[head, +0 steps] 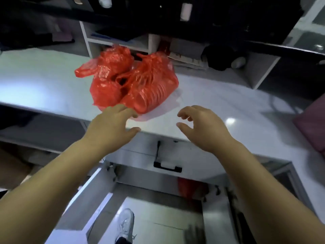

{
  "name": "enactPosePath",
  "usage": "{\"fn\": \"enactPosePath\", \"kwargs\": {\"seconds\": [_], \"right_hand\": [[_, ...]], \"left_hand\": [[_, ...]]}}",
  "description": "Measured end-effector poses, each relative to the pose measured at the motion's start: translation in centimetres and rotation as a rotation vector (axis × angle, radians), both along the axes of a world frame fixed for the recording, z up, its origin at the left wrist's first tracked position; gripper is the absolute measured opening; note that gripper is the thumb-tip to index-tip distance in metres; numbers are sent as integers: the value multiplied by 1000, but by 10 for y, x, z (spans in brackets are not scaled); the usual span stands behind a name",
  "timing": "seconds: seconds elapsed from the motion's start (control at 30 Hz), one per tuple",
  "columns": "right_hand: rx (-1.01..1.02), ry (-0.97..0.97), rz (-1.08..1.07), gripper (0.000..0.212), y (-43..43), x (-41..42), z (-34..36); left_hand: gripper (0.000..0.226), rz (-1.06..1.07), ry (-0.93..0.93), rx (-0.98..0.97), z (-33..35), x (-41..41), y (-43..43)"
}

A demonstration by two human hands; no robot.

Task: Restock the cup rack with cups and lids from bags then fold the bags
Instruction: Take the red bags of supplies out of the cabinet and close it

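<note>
Head view is showing a bunch of red bags (133, 81) sitting on the white counter (228, 106), left of centre. The nearest bag is lying close to the front edge. The left hand (112, 125) is hovering at that near side, fingers spread and relaxed, gripping nothing. Its fingertips are lying over the bag's lower fringe, and I cannot tell whether they are touching the film. The right hand (204, 125) is hanging over the front edge, apart from the bags, fingers loosely curled around nothing.

The bags are looking like thin, glossy, crinkled film, half see-through. Through the right-hand one a ribbed stack (153, 92) is showing, a row of round rims lying on its side; whether these are cups or lids I cannot tell. The load is probably weighing little. The film is likely sliding easily on the smooth, shiny counter and tearing if pulled hard. The stack is likely flexing or crushing if squeezed. Cradling it from underneath, or taking the bunched handles (123, 80) at the top, is looking like the safer hold. Behind the bags, white shelving (149, 41) is standing along the back edge, and no cup rack is showing plainly.
</note>
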State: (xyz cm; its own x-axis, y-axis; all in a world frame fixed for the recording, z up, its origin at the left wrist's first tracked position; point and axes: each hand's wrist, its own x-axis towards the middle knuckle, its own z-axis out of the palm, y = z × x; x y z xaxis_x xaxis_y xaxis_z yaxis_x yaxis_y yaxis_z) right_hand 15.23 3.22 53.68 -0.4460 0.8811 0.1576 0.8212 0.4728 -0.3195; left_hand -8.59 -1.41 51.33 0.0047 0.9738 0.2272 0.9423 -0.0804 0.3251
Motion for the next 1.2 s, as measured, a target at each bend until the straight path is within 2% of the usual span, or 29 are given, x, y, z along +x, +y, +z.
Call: {"fn": "enactPosePath", "kwargs": {"seconds": [0.23,0.4,0.53,0.83,1.2], "right_hand": [[-248,-204,37,32,-58,43,-76],[-392,-261,-21,29,-77,56,-157],[-483,-231,-107,28,-86,59,-240],[-587,-160,-360,28,-83,89,-453],[-465,-25,-617,29,-41,138,-696]], "left_hand": [[41,-59,69,-316,-86,52,-55],[39,-97,84,-479,-166,65,-68],[40,-151,112,-543,-245,69,-69],[37,-219,109,-571,-442,84,-44],[33,-282,93,-482,-666,119,25]]}}
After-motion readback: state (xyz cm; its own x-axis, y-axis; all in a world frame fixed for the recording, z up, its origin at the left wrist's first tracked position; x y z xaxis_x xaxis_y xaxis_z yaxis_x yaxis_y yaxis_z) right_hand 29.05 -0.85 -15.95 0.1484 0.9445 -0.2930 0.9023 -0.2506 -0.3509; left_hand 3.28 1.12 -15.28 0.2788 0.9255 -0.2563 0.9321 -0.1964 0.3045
